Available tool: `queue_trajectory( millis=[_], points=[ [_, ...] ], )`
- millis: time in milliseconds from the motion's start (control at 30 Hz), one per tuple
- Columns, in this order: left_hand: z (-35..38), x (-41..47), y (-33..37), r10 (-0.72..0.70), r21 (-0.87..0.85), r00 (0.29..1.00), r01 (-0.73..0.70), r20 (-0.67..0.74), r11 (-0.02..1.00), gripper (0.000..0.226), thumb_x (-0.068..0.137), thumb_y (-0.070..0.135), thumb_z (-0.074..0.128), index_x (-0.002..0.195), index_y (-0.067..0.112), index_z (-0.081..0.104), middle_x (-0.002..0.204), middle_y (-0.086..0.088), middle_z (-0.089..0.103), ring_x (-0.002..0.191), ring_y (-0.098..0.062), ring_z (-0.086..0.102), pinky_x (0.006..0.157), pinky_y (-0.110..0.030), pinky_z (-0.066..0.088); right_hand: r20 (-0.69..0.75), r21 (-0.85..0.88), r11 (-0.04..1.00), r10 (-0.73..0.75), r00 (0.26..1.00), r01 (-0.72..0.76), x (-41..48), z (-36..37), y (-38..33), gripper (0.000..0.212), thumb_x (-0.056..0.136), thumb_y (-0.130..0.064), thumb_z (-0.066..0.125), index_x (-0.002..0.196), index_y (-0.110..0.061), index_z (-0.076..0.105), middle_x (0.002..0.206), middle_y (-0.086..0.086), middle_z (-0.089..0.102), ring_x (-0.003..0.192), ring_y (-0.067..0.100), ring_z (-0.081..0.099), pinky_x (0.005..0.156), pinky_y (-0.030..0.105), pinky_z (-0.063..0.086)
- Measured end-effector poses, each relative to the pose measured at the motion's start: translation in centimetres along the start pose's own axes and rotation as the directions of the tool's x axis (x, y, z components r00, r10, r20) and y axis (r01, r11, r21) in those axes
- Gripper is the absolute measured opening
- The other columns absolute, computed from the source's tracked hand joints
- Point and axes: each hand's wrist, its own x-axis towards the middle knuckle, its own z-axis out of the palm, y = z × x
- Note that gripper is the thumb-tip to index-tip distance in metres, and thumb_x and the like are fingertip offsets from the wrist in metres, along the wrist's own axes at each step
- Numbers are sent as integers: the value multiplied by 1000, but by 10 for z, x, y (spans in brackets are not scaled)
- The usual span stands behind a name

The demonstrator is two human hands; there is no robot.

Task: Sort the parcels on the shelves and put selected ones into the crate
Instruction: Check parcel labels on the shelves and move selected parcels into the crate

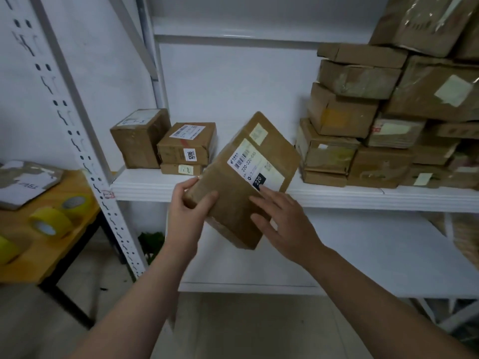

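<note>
A flat brown cardboard parcel (233, 200) with a white label reading 220 is held tilted in front of the white shelf (337, 196). My left hand (186, 211) grips its lower left corner. My right hand (282, 224) lies on its front face with fingers spread, one fingertip on the black 220 patch. On the shelf at left stand three small boxes: a cube (140, 138), one marked 1206 (186, 143) and a thin one (180, 169) under it. A tall stack of brown parcels (375, 120) fills the shelf's right side. No crate is in view.
A perforated white upright (77, 141) stands at left. Beyond it a wooden table (39, 260) carries yellow tape rolls (50, 221) and a grey mailer (26, 182). A lower white shelf (375, 257) lies beneath. Something woven (466, 237) sits at the far right.
</note>
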Motion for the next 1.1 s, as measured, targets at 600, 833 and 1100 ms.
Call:
queue_trajectory(
  millis=[600,833,1100],
  points=[
    [1,-14,31,155,57,988,-155,7,986,32,94,32,58,124,34,48,119,5,59,95,-7,63,76,-29,56,-84,787,549,546,834,-280,-59,-55,37,63,73,-41,75,122,-53,38,120,-18,53,108,2,57,81,26,57],
    [28,-32,8,147,372,989,-138,5,918,89,79,41,74,147,24,18,144,0,40,124,-18,44,101,-39,42,-251,680,670,596,763,-300,-68,-51,32,81,62,-65,70,134,-47,37,129,1,51,113,14,54,87,37,56],
    [34,-57,-5,151,345,988,-135,-20,929,85,78,36,75,144,23,23,136,4,41,117,-13,43,93,-32,43,-260,614,704,608,750,-358,-91,-55,34,77,71,-56,69,137,-34,37,130,-2,52,114,15,54,88,35,55]
  ],
)
